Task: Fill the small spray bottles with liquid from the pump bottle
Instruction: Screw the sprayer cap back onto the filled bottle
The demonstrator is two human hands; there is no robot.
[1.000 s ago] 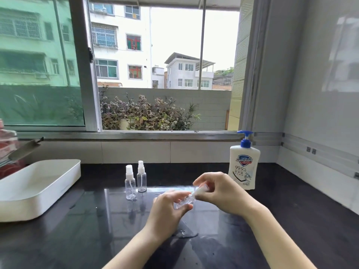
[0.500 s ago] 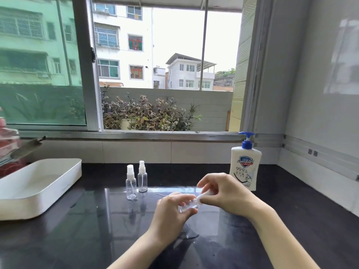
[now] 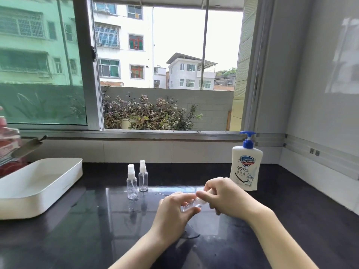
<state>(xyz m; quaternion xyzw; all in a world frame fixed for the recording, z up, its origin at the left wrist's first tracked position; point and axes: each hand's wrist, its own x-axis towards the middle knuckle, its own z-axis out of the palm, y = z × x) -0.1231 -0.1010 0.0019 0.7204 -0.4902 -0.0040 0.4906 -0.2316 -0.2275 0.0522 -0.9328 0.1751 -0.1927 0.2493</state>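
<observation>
A small clear spray bottle (image 3: 191, 205) lies tilted between both hands above the dark counter. My left hand (image 3: 174, 212) grips its body. My right hand (image 3: 225, 197) pinches its white cap end, which is mostly hidden by the fingers. Two more small clear spray bottles stand upright with white caps on, one on the left (image 3: 132, 182) and one just behind on the right (image 3: 143, 176), to the left of my hands. The white pump bottle (image 3: 245, 167) with a blue pump stands upright behind my right hand.
A white rectangular tray (image 3: 44, 188) sits at the left on the counter. Red and pink items (image 3: 7, 144) are stacked at the far left edge. A thin white tube (image 3: 161, 194) lies on the counter behind my left hand. A small wet patch (image 3: 191, 236) lies below my hands.
Both hands stay on the small bottle and have sunk slightly toward the counter. The right hand's fingers have shifted on the cap end.
</observation>
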